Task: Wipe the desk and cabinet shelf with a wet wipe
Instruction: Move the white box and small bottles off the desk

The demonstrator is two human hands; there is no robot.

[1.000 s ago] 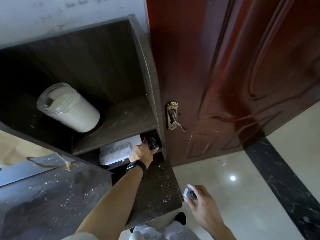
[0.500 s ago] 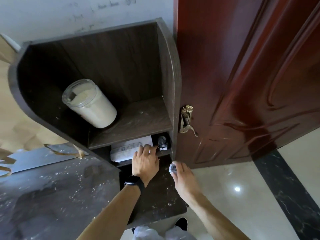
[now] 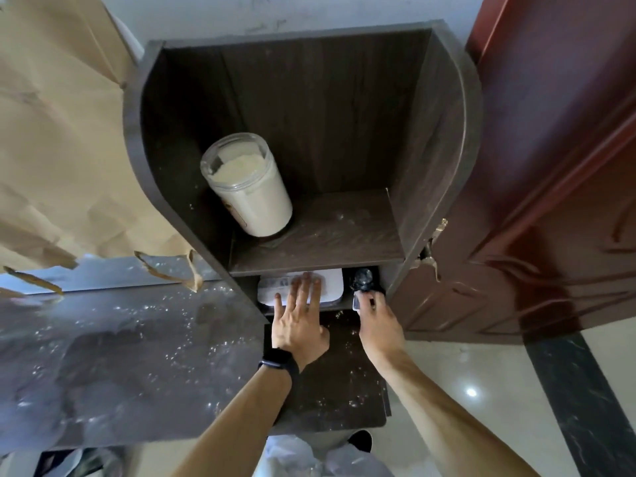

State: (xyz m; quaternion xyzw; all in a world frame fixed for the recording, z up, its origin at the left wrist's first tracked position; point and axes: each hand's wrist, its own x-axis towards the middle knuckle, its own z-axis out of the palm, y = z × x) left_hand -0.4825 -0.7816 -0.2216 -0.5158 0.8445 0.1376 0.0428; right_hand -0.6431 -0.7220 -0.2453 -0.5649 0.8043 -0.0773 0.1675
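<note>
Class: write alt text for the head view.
Left hand lies flat on a white pack under the cabinet shelf; right hand pinches a small clear object beside it. A powder jar sits on the dusty shelf.

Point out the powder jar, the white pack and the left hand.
powder jar [image 3: 256,204]: head view, on its pale side wall.
white pack [image 3: 332,287]: head view, on its bare right end.
left hand [image 3: 297,327]: head view, on the back of the hand.

Powder jar [image 3: 251,194] stands left of red door [image 3: 557,149].
</note>
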